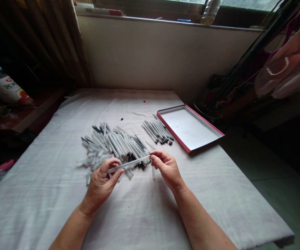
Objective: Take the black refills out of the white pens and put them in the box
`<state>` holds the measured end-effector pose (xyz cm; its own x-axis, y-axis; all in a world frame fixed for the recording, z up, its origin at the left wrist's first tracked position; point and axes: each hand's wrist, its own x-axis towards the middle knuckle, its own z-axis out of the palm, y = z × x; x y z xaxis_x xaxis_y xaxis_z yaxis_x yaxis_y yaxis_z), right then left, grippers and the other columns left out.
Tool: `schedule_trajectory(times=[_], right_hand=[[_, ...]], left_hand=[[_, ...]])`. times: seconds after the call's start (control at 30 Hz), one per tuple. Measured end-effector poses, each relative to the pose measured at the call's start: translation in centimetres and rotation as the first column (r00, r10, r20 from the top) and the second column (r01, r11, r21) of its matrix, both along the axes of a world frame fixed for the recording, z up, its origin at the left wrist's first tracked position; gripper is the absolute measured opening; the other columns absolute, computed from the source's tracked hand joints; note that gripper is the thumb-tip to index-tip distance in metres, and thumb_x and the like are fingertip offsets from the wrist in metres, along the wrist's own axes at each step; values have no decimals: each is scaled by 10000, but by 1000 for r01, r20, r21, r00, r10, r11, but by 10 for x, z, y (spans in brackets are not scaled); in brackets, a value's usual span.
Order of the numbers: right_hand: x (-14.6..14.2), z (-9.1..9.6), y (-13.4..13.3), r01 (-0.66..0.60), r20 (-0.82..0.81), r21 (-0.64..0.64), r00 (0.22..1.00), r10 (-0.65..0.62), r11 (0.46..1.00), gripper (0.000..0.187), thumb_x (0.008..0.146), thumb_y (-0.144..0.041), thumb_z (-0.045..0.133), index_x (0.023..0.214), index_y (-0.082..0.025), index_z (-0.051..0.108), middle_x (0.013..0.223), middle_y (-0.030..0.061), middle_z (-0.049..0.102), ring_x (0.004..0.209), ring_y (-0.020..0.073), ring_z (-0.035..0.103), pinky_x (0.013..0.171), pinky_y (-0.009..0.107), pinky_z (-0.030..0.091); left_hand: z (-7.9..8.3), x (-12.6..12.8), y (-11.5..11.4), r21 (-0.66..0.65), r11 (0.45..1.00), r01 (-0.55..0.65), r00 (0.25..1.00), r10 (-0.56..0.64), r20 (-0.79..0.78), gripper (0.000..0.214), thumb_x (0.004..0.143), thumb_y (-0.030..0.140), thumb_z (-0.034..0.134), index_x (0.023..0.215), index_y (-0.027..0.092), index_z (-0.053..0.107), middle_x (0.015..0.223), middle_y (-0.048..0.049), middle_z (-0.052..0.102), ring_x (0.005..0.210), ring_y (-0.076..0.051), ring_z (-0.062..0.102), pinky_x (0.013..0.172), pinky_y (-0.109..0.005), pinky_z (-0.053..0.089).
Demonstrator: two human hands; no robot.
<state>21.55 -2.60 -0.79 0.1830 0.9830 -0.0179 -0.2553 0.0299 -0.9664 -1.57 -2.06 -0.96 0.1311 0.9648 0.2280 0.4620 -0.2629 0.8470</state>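
Note:
Between my two hands is a clear pen barrel (135, 161), slanting slightly up to the right. My left hand (103, 178) pinches its left end between thumb and fingers. At the other end, my right hand (167, 168) is closed on the tip; any small part there is hidden by the fingertips. Just beyond my hands lies a loose heap of pen parts (118, 142), clear barrels and dark pieces mixed together. Right of the heap, several pens with black ends (157, 130) lie side by side in a neater group.
A shallow box lid (191, 128) with red sides and a white inside lies at the table's right edge. Pale cloth (139, 222) covers the table. A jar (6, 85) stands on a side table at left. A wall and window ledge rise behind.

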Motion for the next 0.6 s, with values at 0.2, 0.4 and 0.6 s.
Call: schedule_trajectory(times=[0.2,0.4,0.6], right_hand=[[1,2,-1,9,36,-4,999,-9,1000,207,677,-376,791,791,-208,752,626,-11,644,544,111,525,539,249,443],[5,2,-1,26,81,-1,996,-26,1000,223,660,-404,800,775,-216,764,620,-3,658,552,123,530,539,261,455],[9,2,0,-4,118,25,993,1,1000,214,672,-407,799,771,-219,774,637,5,659,553,126,528,543,273,466]], left_hand=[[5,-1,1,65,996,64,984,-52,-173,242,871,422,545,861,207,653,731,-13,681,641,-153,628,628,-234,478],[11,0,2,-19,990,139,966,-140,-220,388,913,459,432,670,202,592,555,16,563,517,-130,523,560,-224,416],[16,1,1,-207,966,154,978,-180,-110,507,885,572,430,577,190,558,518,3,519,516,-135,478,500,-224,367]])
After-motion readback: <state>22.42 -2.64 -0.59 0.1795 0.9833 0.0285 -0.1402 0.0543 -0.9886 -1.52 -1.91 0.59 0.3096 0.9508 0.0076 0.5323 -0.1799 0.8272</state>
